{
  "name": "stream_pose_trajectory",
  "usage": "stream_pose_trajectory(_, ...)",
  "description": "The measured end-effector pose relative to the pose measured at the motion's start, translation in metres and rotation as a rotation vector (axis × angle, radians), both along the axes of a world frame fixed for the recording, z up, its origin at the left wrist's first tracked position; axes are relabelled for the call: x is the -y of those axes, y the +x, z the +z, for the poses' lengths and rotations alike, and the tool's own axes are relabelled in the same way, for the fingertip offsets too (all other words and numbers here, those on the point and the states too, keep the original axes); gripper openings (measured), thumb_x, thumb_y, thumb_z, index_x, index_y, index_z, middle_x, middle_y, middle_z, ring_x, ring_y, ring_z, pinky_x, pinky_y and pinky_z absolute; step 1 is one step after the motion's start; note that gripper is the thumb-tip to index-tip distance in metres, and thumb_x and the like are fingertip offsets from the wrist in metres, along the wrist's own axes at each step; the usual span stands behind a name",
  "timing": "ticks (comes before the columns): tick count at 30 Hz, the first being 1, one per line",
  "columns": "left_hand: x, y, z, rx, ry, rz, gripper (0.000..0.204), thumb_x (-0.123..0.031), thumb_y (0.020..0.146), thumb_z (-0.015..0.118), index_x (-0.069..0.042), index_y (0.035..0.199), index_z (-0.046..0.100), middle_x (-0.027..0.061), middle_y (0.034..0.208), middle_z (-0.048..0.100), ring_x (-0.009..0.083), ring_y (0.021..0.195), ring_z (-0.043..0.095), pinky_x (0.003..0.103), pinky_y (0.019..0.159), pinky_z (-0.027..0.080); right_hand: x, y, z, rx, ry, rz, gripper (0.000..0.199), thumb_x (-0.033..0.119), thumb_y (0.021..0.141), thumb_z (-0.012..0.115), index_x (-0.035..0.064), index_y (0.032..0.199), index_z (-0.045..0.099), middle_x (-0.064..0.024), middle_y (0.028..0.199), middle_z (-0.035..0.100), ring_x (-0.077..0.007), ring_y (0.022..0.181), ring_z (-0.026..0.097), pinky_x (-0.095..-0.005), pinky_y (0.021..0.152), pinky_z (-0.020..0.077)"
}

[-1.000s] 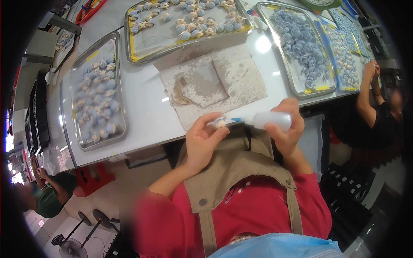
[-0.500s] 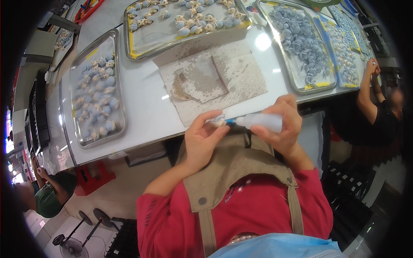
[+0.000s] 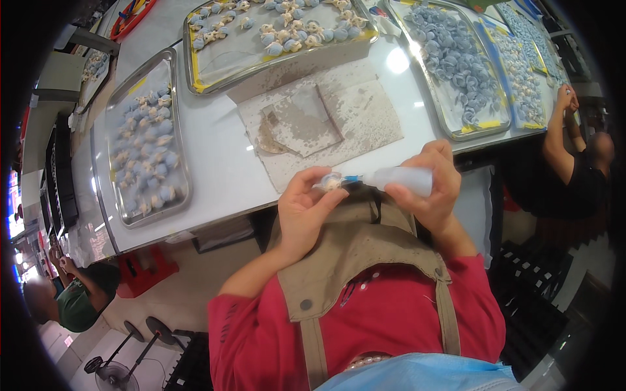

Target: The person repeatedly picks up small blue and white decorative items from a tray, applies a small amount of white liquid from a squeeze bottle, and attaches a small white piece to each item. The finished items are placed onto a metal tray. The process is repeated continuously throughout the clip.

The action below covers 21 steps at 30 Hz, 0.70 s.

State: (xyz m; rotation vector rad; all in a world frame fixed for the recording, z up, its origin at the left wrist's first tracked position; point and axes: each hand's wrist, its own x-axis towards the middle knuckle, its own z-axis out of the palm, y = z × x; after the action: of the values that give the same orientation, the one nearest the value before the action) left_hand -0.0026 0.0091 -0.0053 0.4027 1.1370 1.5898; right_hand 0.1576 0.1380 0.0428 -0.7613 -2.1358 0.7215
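Observation:
Between thumb and forefinger, my left hand (image 3: 302,212) pinches a small cream and blue-grey figurine (image 3: 332,182) near the table's front edge. My right hand (image 3: 430,189) is wrapped round a translucent white squeeze bottle (image 3: 403,180), held on its side. The bottle's blue needle tip (image 3: 353,178) points left and meets or nearly meets the figurine; the exact contact is too small to tell. Just beyond my hands lies a stained, flattened piece of cardboard (image 3: 372,120).
Metal trays of similar figurines stand at the left (image 3: 184,195) and the back (image 3: 228,83). A tray of blue-grey shell-like pieces (image 3: 450,62) is at the right, beside more filled trays. One co-worker (image 3: 570,176) is at far right, another (image 3: 81,296) at far left.
The figurine has turned in my left fingers, showing more of its cream side. My right hand and the bottle have shifted slightly right.

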Motion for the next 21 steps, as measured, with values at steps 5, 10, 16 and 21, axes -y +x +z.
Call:
stream_pose_trajectory(5,-0.001,0.001,0.0,0.002,-0.005,-0.002,0.035,0.004,0.082,0.06,0.003,0.114,0.046,0.012,0.102,0.057,0.0171,0.087,0.061,0.026,0.078,0.05,-0.001,-0.001,-0.001,0.004,0.0,0.005,0.034,0.019,0.053,0.084,0.0048,0.073,0.061,-0.0041,0.068,0.052,-0.0196,0.071,0.043,-0.0285,0.06,0.0386)
stream_pose_trajectory(10,0.001,-0.001,-0.002,-0.01,0.006,-0.001,0.036,0.001,0.083,0.061,0.002,0.115,0.046,0.0116,0.101,0.058,0.0173,0.086,0.061,0.026,0.076,0.05,-0.002,-0.001,-0.003,0.025,0.003,0.013,0.033,0.019,0.054,0.084,0.0047,0.074,0.061,-0.0038,0.068,0.052,-0.0195,0.071,0.043,-0.0283,0.06,0.0385)
stream_pose_trajectory(16,0.003,-0.004,-0.005,0.062,-0.006,0.038,0.037,0.0,0.082,0.061,0.0,0.115,0.046,0.0144,0.109,0.057,0.018,0.087,0.061,0.025,0.075,0.049,-0.009,-0.002,-0.017,-0.069,-0.118,-0.007,0.029,0.015,0.061,0.08,0.0039,0.079,0.06,-0.0046,0.072,0.054,-0.0196,0.074,0.046,-0.0296,0.066,0.0391)
stream_pose_trajectory(21,-0.001,-0.003,-0.007,0.048,0.093,0.058,0.038,0.003,0.081,0.061,0.0,0.115,0.046,0.0174,0.116,0.053,0.0188,0.09,0.06,0.026,0.078,0.049,-0.031,-0.028,-0.055,-0.132,-0.347,-0.216,0.019,0.016,0.077,0.067,0.0054,0.09,0.058,-0.0071,0.082,0.057,-0.0236,0.081,0.051,-0.033,0.074,0.0395)
